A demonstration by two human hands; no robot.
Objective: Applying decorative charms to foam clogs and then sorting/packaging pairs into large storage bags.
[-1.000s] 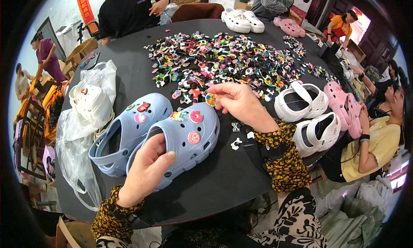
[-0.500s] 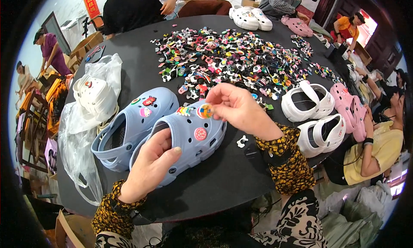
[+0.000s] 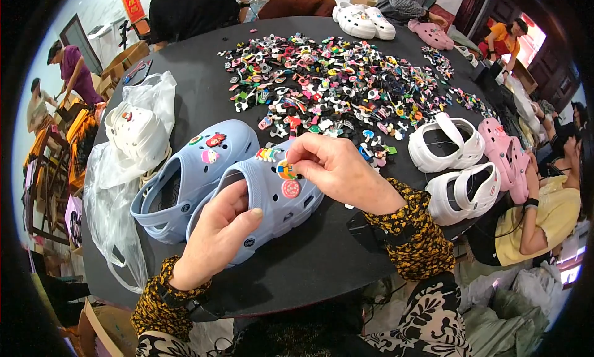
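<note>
A clear plastic bag (image 3: 114, 196) holding white clogs (image 3: 136, 134) is lying at the left of the round black table (image 3: 309, 264), and a red banner (image 3: 131, 1) is hanging on the far wall. Two blue clogs (image 3: 204, 171) are sitting side by side, three white and two pink ones to the right. The left hand (image 3: 216, 233) is clamping the nearer blue clog (image 3: 272, 202) while the right hand (image 3: 334, 168) is pinching a round charm (image 3: 286, 170) onto its top.

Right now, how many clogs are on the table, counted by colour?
Blue clogs: 2
White clogs loose on the table: 4
White clogs in the plastic bag: 1 that I can see
Pink clogs: 3, perhaps more
Total: 10
</note>
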